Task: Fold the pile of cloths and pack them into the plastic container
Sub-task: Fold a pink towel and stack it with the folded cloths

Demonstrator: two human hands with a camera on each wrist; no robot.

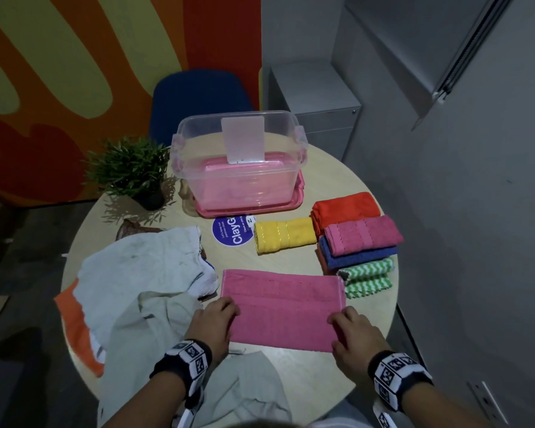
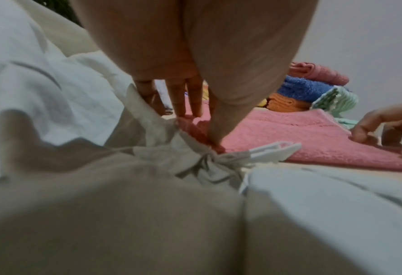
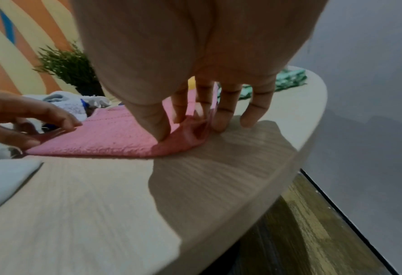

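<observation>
A pink towel [image 1: 281, 307] lies flat on the round table [image 1: 309, 381] in front of me. My left hand [image 1: 229, 308] pinches its near left corner, thumb and fingers closing on the edge [image 2: 199, 128]. My right hand [image 1: 340, 321] pinches the near right corner [image 3: 188, 130], which is lifted slightly off the wood. The clear plastic container [image 1: 238, 162] stands at the back of the table on its pink lid [image 1: 247, 208]. A pile of unfolded pale cloths [image 1: 136, 273] lies at the left and spills over the near edge.
Folded cloths sit at the right: yellow [image 1: 283, 234], orange [image 1: 345, 208], pink [image 1: 362, 234], blue [image 1: 359, 254], green-striped [image 1: 368, 276]. A potted plant [image 1: 130, 171] stands back left, beside a round blue sticker [image 1: 229, 233]. A blue chair [image 1: 198, 97] is behind the table.
</observation>
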